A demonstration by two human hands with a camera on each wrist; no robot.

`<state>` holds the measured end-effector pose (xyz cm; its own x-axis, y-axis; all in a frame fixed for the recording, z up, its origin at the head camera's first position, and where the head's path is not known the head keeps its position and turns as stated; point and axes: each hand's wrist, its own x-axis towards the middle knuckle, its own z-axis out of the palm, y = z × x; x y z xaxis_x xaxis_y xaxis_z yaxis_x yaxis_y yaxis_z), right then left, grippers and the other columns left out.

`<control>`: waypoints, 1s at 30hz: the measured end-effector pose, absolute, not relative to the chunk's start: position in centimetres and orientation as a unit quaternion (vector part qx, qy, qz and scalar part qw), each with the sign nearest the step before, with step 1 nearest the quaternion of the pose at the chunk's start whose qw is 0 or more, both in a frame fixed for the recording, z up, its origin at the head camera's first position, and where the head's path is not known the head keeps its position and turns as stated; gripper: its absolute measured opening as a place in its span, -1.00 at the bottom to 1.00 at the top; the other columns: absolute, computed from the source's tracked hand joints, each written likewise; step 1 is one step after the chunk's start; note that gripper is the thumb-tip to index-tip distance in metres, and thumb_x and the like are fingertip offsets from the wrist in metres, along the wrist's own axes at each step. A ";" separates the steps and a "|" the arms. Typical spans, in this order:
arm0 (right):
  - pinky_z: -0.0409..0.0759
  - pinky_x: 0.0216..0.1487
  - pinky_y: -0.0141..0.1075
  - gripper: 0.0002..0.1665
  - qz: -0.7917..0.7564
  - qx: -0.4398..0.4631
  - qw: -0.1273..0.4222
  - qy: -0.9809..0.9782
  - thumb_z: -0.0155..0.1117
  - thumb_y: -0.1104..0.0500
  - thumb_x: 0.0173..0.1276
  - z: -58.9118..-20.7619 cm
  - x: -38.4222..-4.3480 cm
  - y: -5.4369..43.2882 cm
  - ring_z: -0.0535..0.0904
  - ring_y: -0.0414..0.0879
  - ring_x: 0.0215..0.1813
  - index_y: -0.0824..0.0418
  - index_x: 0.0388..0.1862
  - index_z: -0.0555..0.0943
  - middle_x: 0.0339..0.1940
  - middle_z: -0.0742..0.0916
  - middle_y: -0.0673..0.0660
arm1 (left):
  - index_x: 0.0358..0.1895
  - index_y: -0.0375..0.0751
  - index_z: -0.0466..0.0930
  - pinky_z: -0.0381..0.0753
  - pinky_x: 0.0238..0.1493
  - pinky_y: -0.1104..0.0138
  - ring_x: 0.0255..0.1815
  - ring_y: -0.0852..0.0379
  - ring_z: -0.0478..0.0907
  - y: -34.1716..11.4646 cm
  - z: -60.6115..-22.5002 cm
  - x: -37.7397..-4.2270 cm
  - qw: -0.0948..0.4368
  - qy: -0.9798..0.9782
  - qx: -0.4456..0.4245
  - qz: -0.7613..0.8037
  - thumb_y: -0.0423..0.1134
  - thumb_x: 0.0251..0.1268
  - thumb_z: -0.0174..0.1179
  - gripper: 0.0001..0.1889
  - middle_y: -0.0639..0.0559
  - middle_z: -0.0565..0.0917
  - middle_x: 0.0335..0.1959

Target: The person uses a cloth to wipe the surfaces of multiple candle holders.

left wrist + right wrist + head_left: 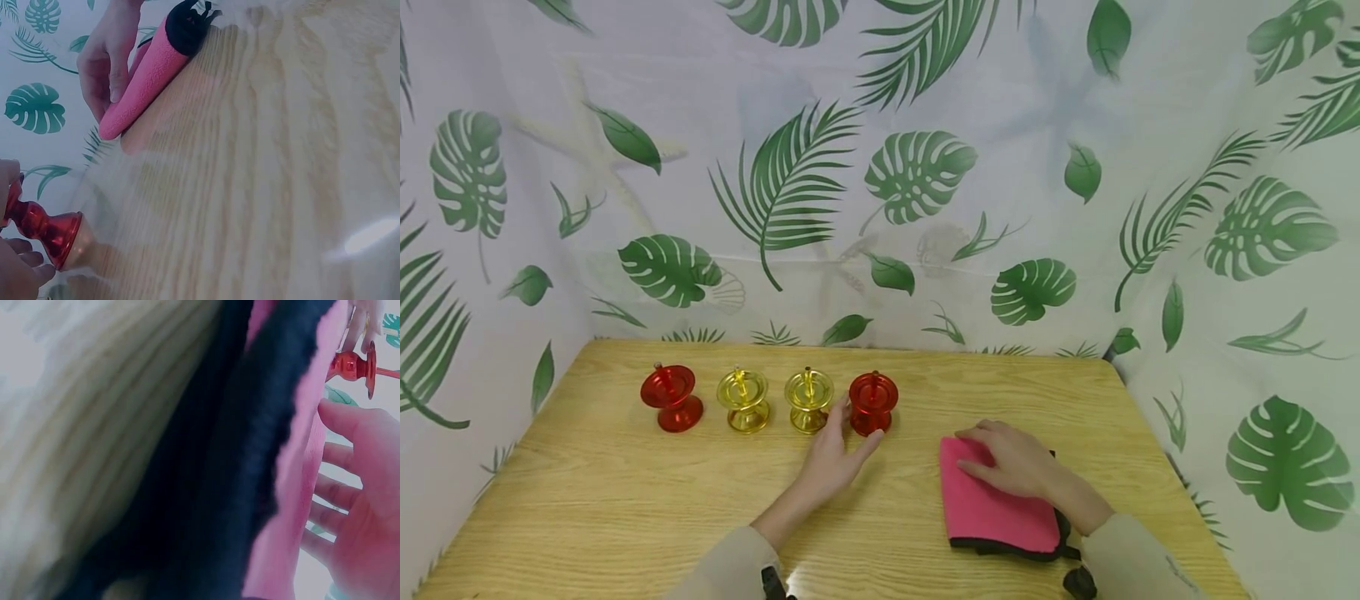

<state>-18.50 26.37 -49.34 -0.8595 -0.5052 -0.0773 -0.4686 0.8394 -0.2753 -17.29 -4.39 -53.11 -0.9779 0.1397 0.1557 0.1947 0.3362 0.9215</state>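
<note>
My left hand (831, 458) is at the red candle holder (874, 400) on the right end of a row. Its fingers lie along the holder's left side, and the thumb extends before the base. In the left wrist view the fingertips (44, 272) are right at the flared foot. My right hand (1011, 458) rests on a folded pink cloth piece (992, 508) with black trim. Seen from the right wrist, its fingers (337, 490) are spread and fairly straight against the pink fabric. A gold candle holder (808, 400) stands just left of the left hand's fingers.
Further left stand another gold candle holder (743, 400) and a red one (672, 397), each with a central spike. The wooden table (662, 508) meets leaf-printed hangings (820, 308) at the back and sides. Black straps (1067, 537) stick out from the cloth piece.
</note>
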 end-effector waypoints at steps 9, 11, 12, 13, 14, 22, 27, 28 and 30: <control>0.70 -0.03 -0.12 -0.48 -0.133 -0.259 0.065 0.954 0.40 -0.08 0.47 -49.7 -19.2 26.8 0.70 -0.08 0.01 0.17 0.27 0.69 0.04 0.78 0.06 | 0.57 -0.37 0.20 0.46 0.51 -0.17 0.51 -0.33 0.49 -3.2 -53.5 -18.8 0.039 -0.785 -0.076 -0.613 -0.16 0.43 0.38 -0.21 -0.40 0.54 0.45; 0.70 -0.02 -0.13 -0.48 -0.138 -0.261 0.068 0.953 0.41 -0.06 0.46 -49.7 -19.5 26.8 0.69 -0.10 -0.01 0.19 0.26 0.69 0.00 0.78 0.06 | 0.58 -0.38 0.19 0.48 0.50 -0.16 0.50 -0.32 0.50 -3.0 -53.5 -19.0 0.040 -0.790 -0.073 -0.607 -0.14 0.42 0.39 -0.19 -0.39 0.54 0.45; 0.70 -0.01 -0.13 -0.49 -0.141 -0.261 0.071 0.952 0.42 -0.06 0.46 -49.8 -19.6 26.8 0.68 -0.11 -0.02 0.19 0.25 0.69 -0.02 0.78 0.06 | 0.58 -0.39 0.18 0.48 0.50 -0.16 0.50 -0.30 0.50 -3.0 -53.5 -19.1 0.040 -0.793 -0.071 -0.604 -0.13 0.42 0.39 -0.17 -0.39 0.55 0.45; 0.69 -0.02 -0.15 -0.49 -0.146 -0.262 0.073 0.951 0.43 -0.05 0.45 -49.7 -19.7 26.8 0.67 -0.12 -0.04 0.21 0.24 0.70 -0.04 0.77 0.05 | 0.59 -0.39 0.17 0.48 0.51 -0.15 0.50 -0.29 0.51 -3.0 -53.5 -19.2 0.038 -0.795 -0.068 -0.602 -0.12 0.41 0.39 -0.16 -0.38 0.55 0.45; 0.69 -0.04 -0.17 -0.49 -0.149 -0.265 0.074 0.950 0.43 -0.04 0.45 -49.7 -19.8 26.8 0.66 -0.15 -0.07 0.22 0.24 0.70 -0.05 0.77 0.05 | 0.60 -0.40 0.16 0.47 0.51 -0.15 0.50 -0.28 0.51 -3.0 -53.5 -19.3 0.038 -0.797 -0.067 -0.600 -0.11 0.42 0.39 -0.14 -0.38 0.55 0.45; 0.40 -0.36 -0.42 -0.52 -0.209 -0.255 0.110 0.938 0.46 -0.05 0.43 -48.8 -20.3 27.3 0.38 -0.30 -0.41 0.27 0.12 0.76 -0.31 0.68 -0.02 | 0.62 -0.37 0.10 0.47 0.51 -0.15 0.49 -0.26 0.52 -2.8 -53.5 -20.2 0.024 -0.799 -0.057 -0.599 -0.10 0.39 0.42 -0.09 -0.37 0.54 0.46; 0.38 -0.36 -0.43 -0.62 -0.239 -0.253 0.113 0.931 0.46 -0.05 0.43 -48.5 -20.1 28.1 0.38 -0.32 -0.40 0.20 0.01 0.79 -0.33 0.67 -0.05 | 0.62 -0.33 0.11 0.44 0.54 -0.13 0.52 -0.24 0.48 -2.5 -53.8 -20.6 0.021 -0.789 -0.055 -0.612 -0.12 0.38 0.43 -0.10 -0.34 0.52 0.48; 0.40 -0.35 -0.43 -0.65 -0.244 -0.252 0.112 0.930 0.46 -0.05 0.43 -48.5 -20.0 28.2 0.39 -0.33 -0.39 0.18 -0.01 0.79 -0.32 0.68 -0.05 | 0.61 -0.33 0.13 0.44 0.54 -0.13 0.52 -0.24 0.48 -2.5 -53.9 -20.6 0.024 -0.786 -0.054 -0.615 -0.13 0.38 0.43 -0.12 -0.34 0.53 0.47; 0.45 -0.32 -0.43 -0.70 -0.256 -0.251 0.109 0.927 0.46 -0.05 0.43 -48.5 -19.9 28.5 0.43 -0.33 -0.37 0.12 -0.04 0.77 -0.27 0.71 -0.06 | 0.58 -0.32 0.16 0.44 0.54 -0.13 0.50 -0.24 0.49 -2.4 -53.9 -20.7 0.029 -0.783 -0.055 -0.618 -0.14 0.37 0.44 -0.15 -0.33 0.54 0.45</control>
<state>-19.91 28.48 -48.50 -0.8501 -0.5215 -0.0734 -0.4101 0.7429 -0.5290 -20.67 -2.42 -53.91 -0.9921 0.0504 0.1146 0.1231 0.2293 0.9655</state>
